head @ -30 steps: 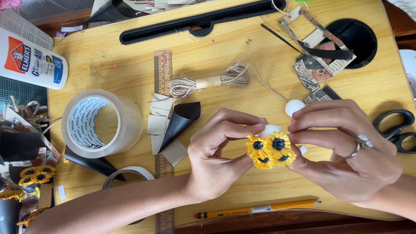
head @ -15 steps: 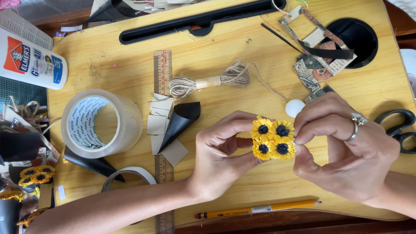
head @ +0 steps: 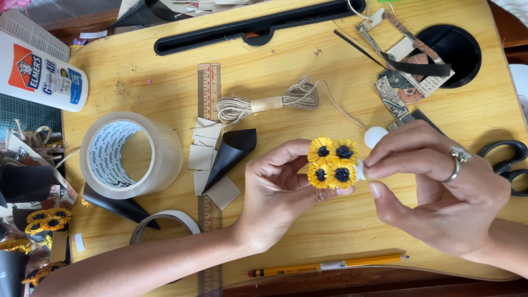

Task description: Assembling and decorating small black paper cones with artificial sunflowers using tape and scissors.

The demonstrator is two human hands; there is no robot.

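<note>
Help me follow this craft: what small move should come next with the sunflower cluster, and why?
Probably press the white piece firmly against the sunflower cluster: the left hand steadies the flowers while the right hand pinches that piece right at their edge.

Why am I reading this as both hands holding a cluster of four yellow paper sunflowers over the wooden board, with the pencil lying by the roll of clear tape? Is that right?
Not quite. The head view shows the pencil lying at the board's near edge, below the hands, well apart from the roll of clear tape. The rest holds: left hand and right hand hold the four yellow paper sunflowers over the board.
</note>
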